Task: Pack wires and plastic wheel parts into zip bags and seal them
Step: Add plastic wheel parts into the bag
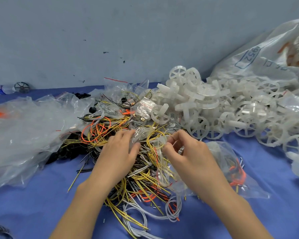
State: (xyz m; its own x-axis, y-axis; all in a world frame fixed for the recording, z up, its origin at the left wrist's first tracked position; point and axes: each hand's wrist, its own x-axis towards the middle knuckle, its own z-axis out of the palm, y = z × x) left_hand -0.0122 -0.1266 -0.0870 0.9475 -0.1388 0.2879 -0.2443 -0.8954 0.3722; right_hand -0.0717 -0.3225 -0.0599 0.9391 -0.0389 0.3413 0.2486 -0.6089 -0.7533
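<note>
A blue cloth-covered table (41, 204) runs to a grey wall. On it lie a tangled heap of yellow, white, orange and black wires (128, 169), a pile of translucent plastic wheels (214, 107), crumpled clear plastic sheeting (21, 135), small zip bags (116, 85) and a filled bag (231, 169).

We read this as a small assembly or packing workshop: a blue-covered table (41, 195) against a scuffed grey wall (110, 31), heaped with loose wires (141, 180), bulk white plastic wheels (214, 107), zip bags (116, 85) and a big printed sack (259, 59).
</note>
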